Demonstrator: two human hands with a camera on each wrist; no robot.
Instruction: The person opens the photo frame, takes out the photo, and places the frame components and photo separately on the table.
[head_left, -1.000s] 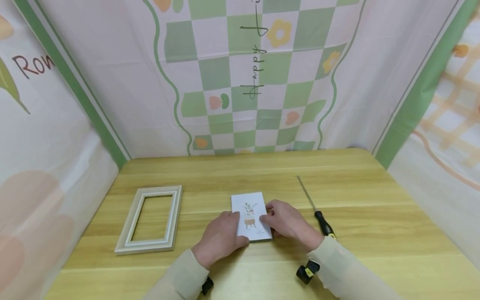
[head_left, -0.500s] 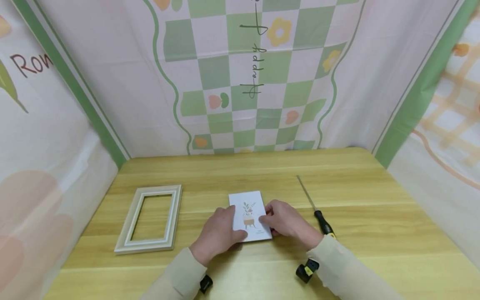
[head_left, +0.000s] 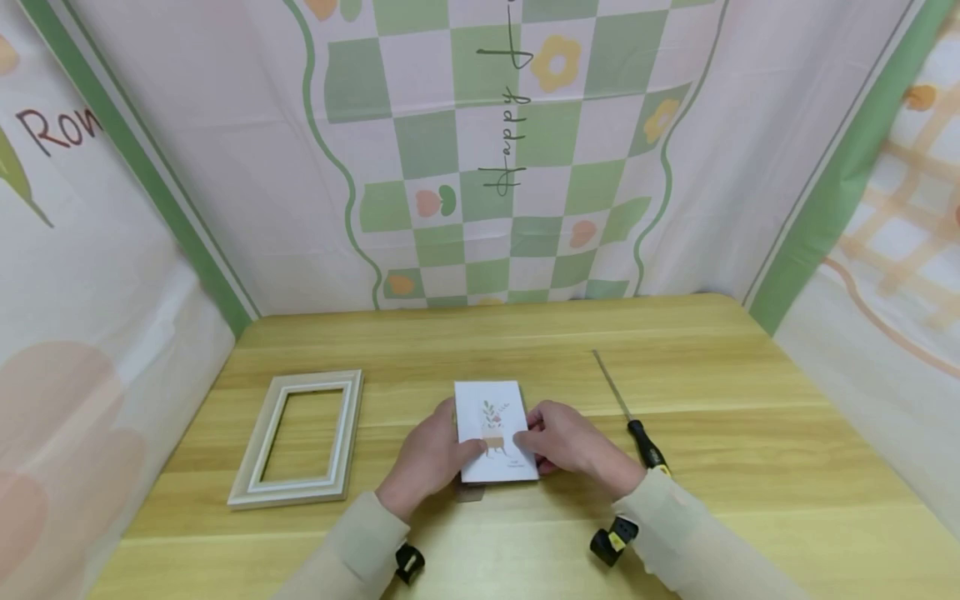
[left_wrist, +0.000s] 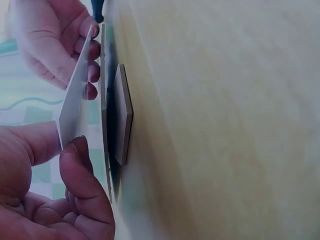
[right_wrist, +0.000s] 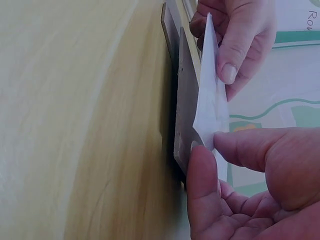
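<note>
A white card [head_left: 476, 408] printed with a potted plant is held between my two hands over the middle of the table. My left hand [head_left: 427, 458] pinches its left edge, thumb on the printed face and fingers behind. On the opposite edge, my right hand [head_left: 566, 442] pinches it between thumb and forefinger. Both wrist views show a gap between the card and a thin brown board [right_wrist: 187, 95] beneath it. A smaller brown flap [left_wrist: 122, 117] lies under that board, against the table side. The board is mostly hidden by the card in the head view.
A cream picture frame [head_left: 251, 442] with an open centre lies on the left of the wooden table [head_left: 420, 342]. To the right is a screwdriver [head_left: 647, 446] with a black handle, close to the right forearm. Printed cloth [head_left: 300, 250] hangs around the table's sides and back.
The card has risen off the brown board and shifted slightly left. My left fingers have gone behind it, with the thumb now on its face. The right hand has barely moved.
</note>
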